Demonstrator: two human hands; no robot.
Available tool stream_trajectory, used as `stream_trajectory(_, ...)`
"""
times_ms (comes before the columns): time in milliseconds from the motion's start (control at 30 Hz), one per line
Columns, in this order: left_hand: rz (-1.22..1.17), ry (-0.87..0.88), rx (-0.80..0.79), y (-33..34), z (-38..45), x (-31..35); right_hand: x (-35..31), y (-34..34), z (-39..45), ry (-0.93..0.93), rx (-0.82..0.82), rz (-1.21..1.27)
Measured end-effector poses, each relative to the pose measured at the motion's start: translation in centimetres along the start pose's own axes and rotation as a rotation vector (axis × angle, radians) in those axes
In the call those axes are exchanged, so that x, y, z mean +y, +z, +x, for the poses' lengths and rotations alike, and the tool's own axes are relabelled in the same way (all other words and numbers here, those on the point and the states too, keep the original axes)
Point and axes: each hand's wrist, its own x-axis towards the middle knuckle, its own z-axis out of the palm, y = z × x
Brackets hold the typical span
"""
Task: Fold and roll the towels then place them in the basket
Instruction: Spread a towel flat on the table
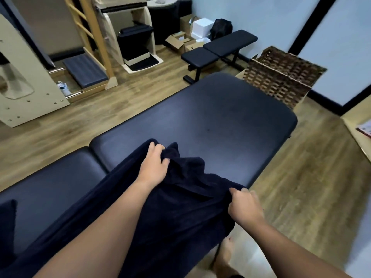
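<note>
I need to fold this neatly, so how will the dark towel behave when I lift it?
Likely floppy: the towel bunches into folds between the left hand and right hand. It probably sags and drapes, as its edge hangs off the table.

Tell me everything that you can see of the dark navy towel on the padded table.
The dark navy towel looks like soft terry cloth. It lies unfolded and bunched, with wrinkles near its far edge, across the black padded table; its near right part hangs over the table edge. The left hand grips its far edge, and the right hand pinches its right edge.
</note>
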Motion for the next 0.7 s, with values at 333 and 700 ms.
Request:
stream_trajectory(333, 0.053, -0.062, 0.079, 9.0, 8.7, 10.7, 10.5, -0.3, 11.0, -0.147, 0.080, 0.184)
stream_trajectory(700, 0.085, -0.055, 0.114, 14.7, 17.9, 18.1, 21.3, -1.1, 22.0, -0.076, 0.247, 0.189)
